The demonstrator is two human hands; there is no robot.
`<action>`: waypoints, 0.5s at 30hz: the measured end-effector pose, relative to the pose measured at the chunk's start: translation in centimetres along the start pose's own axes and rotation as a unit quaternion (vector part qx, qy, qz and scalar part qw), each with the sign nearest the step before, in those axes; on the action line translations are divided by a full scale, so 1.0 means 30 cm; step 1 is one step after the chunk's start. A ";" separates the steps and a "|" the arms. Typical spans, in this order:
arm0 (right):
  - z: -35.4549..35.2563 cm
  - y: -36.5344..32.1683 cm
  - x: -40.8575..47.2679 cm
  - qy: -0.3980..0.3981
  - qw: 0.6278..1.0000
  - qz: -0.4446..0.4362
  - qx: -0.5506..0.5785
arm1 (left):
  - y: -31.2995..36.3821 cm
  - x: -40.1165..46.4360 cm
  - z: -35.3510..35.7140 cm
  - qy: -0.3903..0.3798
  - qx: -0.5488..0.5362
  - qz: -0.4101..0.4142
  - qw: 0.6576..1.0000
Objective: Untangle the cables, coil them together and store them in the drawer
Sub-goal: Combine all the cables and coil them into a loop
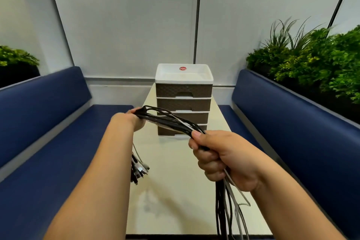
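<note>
Cables (171,121) stretch slantwise between my fists; left hand (136,121) grips the far end, right hand (220,158) the near, closer to me.

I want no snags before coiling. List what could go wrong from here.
1. Plug ends dangling under the left hand may knot again.
2. The tails below the right hand hang past the table edge and might catch.
3. All drawers look closed, and both hands grip the cables.

Red oval "Uniplus" sticker (182,68), on white top of drawer unit (184,101)
</note>
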State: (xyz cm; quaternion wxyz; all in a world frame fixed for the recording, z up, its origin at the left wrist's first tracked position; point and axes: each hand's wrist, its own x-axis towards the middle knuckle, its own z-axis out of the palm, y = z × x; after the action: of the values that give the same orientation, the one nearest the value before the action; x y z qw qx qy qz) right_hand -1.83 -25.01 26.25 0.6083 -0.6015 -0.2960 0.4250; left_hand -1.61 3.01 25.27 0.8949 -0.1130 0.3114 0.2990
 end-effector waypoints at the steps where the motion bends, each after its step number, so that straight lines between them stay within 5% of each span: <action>1: 0.002 -0.003 0.004 0.000 1.000 0.004 0.008 | -0.011 0.010 -0.023 -0.006 -0.004 -0.005 1.000; 6: -0.007 -0.028 0.036 -0.012 0.999 0.010 0.046 | -0.008 0.062 -0.128 -0.059 0.016 -0.031 0.998; 9: -0.019 -0.073 0.048 -0.025 0.997 0.004 0.075 | -0.039 0.108 -0.166 -0.150 0.120 -0.011 0.981; 15: -0.005 -0.216 0.094 -0.022 0.997 -0.038 0.061 | -0.115 0.096 -0.240 -0.435 0.227 -0.122 0.863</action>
State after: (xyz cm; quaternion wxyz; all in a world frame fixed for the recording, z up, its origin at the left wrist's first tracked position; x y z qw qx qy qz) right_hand 0.64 -22.06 32.19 0.6529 -0.5416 -0.3057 0.4323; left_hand -1.26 -1.19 17.91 0.9698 0.1976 -0.0660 0.1270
